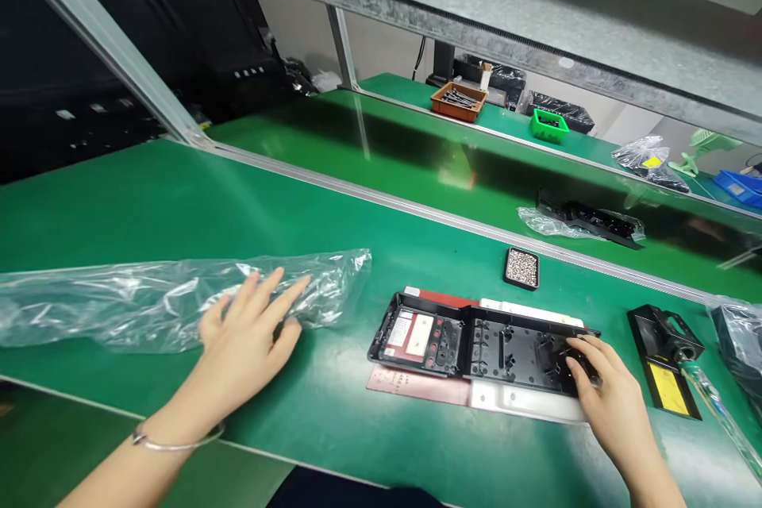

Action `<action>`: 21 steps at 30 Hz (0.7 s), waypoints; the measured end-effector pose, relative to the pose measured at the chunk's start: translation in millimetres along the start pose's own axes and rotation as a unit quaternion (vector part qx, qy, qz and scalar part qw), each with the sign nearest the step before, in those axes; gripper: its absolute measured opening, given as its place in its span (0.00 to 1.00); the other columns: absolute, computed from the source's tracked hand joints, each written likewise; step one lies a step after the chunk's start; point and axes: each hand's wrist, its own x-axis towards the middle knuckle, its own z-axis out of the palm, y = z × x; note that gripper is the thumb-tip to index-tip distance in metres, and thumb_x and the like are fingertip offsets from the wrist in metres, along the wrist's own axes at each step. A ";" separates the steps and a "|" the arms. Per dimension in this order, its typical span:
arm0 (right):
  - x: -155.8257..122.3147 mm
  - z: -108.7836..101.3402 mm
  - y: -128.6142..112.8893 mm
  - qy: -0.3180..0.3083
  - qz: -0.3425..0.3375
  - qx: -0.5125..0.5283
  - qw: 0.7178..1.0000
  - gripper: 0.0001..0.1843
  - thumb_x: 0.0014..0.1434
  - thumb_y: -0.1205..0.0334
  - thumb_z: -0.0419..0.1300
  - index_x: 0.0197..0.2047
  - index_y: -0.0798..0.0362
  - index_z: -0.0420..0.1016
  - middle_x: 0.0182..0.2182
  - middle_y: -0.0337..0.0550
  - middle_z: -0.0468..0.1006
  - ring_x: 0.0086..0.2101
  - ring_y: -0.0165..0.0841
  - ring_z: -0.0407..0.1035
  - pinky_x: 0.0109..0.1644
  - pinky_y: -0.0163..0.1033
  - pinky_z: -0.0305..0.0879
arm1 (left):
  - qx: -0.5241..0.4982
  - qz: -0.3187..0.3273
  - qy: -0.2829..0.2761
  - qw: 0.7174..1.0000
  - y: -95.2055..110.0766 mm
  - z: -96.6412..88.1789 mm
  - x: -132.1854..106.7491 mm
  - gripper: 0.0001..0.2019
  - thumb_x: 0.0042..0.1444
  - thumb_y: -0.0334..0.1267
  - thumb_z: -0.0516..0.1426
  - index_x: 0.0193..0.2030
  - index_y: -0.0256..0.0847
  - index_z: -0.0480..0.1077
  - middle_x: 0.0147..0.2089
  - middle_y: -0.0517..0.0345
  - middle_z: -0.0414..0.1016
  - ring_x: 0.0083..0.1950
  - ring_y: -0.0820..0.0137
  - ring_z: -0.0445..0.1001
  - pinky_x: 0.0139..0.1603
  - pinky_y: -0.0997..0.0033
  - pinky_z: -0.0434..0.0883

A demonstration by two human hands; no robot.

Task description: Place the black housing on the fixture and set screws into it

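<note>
My left hand (247, 337) lies flat with fingers spread on a long crumpled clear plastic bag (119, 302) that stretches across the left of the green bench. My right hand (607, 397) rests on the right end of a black plastic housing (476, 341), fingers curled over its edge and pressing on it. The housing lies open side up on a red and white flat fixture plate (506, 401).
A small black tray of tiny screws (522, 267) sits behind the housing. A black and yellow device (663, 357) lies at the right, with a bagged part (738, 333) beyond it. A metal rail (476, 226) divides off the conveyor, where a bagged black part (586, 221), a brown bin (458, 101) and a green bin (548, 125) stand.
</note>
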 end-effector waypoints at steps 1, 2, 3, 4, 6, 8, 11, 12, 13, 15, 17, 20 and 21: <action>0.1 -0.1 -0.7 0.003 0.001 0.003 1.000 0.20 0.76 0.46 0.44 0.52 0.47 0.71 0.51 0.37 0.70 0.49 0.37 0.68 0.49 0.45 0.67 | -0.010 0.011 0.010 1.000 6.7 -5.7 3.4 0.16 0.69 0.30 0.48 0.61 0.32 0.64 0.66 0.35 0.58 0.69 0.38 0.53 0.63 0.30 0.56; 0.2 -0.1 -1.5 0.007 0.001 0.007 1.000 0.20 0.76 0.46 0.44 0.51 0.47 0.71 0.51 0.37 0.70 0.49 0.36 0.68 0.48 0.44 0.66 | -0.023 0.026 0.012 0.999 14.6 -11.7 5.5 0.17 0.69 0.29 0.49 0.62 0.33 0.62 0.67 0.36 0.57 0.70 0.41 0.52 0.65 0.33 0.55; 0.2 0.1 -2.4 0.013 0.002 0.010 1.000 0.19 0.76 0.46 0.45 0.51 0.47 0.72 0.51 0.37 0.71 0.49 0.36 0.68 0.49 0.43 0.66 | -0.040 0.039 0.032 0.998 23.4 -17.5 6.2 0.17 0.68 0.29 0.48 0.63 0.34 0.61 0.67 0.37 0.57 0.71 0.43 0.51 0.66 0.35 0.53; -0.1 0.3 -3.2 0.018 0.002 0.014 1.000 0.19 0.75 0.46 0.46 0.51 0.48 0.72 0.51 0.37 0.71 0.49 0.36 0.68 0.50 0.43 0.65 | -0.058 0.057 0.045 0.996 32.9 -22.7 6.0 0.17 0.68 0.30 0.49 0.63 0.36 0.61 0.66 0.40 0.58 0.71 0.46 0.52 0.68 0.39 0.52; -1.0 1.1 -4.4 0.030 -0.001 0.021 0.999 0.20 0.75 0.46 0.47 0.50 0.50 0.73 0.50 0.39 0.71 0.49 0.37 0.68 0.53 0.44 0.62 | -0.096 0.093 0.067 0.989 53.2 -30.0 3.9 0.16 0.68 0.31 0.51 0.61 0.38 0.61 0.65 0.42 0.61 0.70 0.50 0.54 0.68 0.45 0.52; -2.1 1.7 -5.0 0.036 -0.004 0.030 0.999 0.20 0.75 0.46 0.48 0.50 0.51 0.73 0.50 0.40 0.71 0.49 0.38 0.67 0.55 0.43 0.59 | -0.138 0.139 0.068 0.978 74.6 -33.5 2.6 0.16 0.67 0.29 0.52 0.60 0.38 0.63 0.65 0.42 0.61 0.70 0.49 0.54 0.66 0.48 0.52; -1.5 0.4 -5.8 0.028 -0.006 0.051 0.998 0.19 0.76 0.47 0.48 0.51 0.51 0.72 0.50 0.40 0.71 0.49 0.36 0.67 0.54 0.41 0.59 | -0.199 0.188 0.051 0.960 108.1 -34.8 7.4 0.18 0.64 0.23 0.53 0.60 0.36 0.64 0.65 0.41 0.61 0.70 0.48 0.54 0.65 0.47 0.53; -0.5 -0.7 -6.4 0.020 -0.005 0.058 0.998 0.18 0.76 0.48 0.48 0.53 0.51 0.71 0.50 0.40 0.71 0.49 0.35 0.67 0.54 0.40 0.60 | -0.223 0.201 0.046 0.953 119.4 -34.8 10.9 0.17 0.64 0.22 0.52 0.59 0.35 0.65 0.65 0.42 0.62 0.70 0.50 0.55 0.64 0.48 0.54; 0.8 -2.2 -7.3 0.013 -0.001 0.063 0.998 0.18 0.77 0.49 0.47 0.54 0.51 0.70 0.50 0.40 0.71 0.49 0.34 0.67 0.54 0.39 0.60 | -0.250 0.216 0.041 0.943 130.4 -34.5 14.9 0.16 0.65 0.22 0.52 0.58 0.35 0.66 0.64 0.43 0.63 0.69 0.51 0.57 0.64 0.50 0.55; 4.0 -6.0 -9.7 0.002 0.012 0.068 0.998 0.17 0.77 0.50 0.47 0.56 0.51 0.68 0.50 0.40 0.71 0.50 0.33 0.67 0.54 0.38 0.61 | -0.287 0.254 0.029 0.923 150.8 -32.8 23.4 0.13 0.67 0.26 0.52 0.56 0.34 0.69 0.62 0.47 0.66 0.68 0.55 0.60 0.65 0.54 0.55; 7.2 -10.5 -12.8 -0.003 0.028 0.073 0.997 0.16 0.77 0.50 0.48 0.57 0.51 0.67 0.50 0.39 0.71 0.50 0.32 0.67 0.54 0.37 0.63 | -0.284 0.305 0.012 0.909 167.2 -27.9 30.2 0.13 0.68 0.29 0.51 0.56 0.34 0.70 0.62 0.49 0.66 0.68 0.55 0.59 0.65 0.56 0.54; 10.6 -18.9 -18.6 -0.003 0.059 0.087 0.994 0.15 0.76 0.53 0.49 0.58 0.50 0.66 0.51 0.39 0.70 0.50 0.30 0.66 0.54 0.33 0.64 | -0.266 0.361 0.000 0.894 181.5 -12.8 34.0 0.15 0.69 0.32 0.50 0.59 0.35 0.69 0.65 0.53 0.63 0.68 0.54 0.59 0.67 0.58 0.51; 11.4 -21.9 -20.9 -0.004 0.069 0.093 0.993 0.14 0.76 0.54 0.49 0.58 0.50 0.66 0.51 0.39 0.70 0.51 0.29 0.66 0.55 0.32 0.64 | -0.263 0.370 -0.003 0.891 183.5 -6.2 33.5 0.15 0.70 0.34 0.50 0.59 0.37 0.70 0.65 0.54 0.63 0.67 0.55 0.60 0.68 0.59 0.50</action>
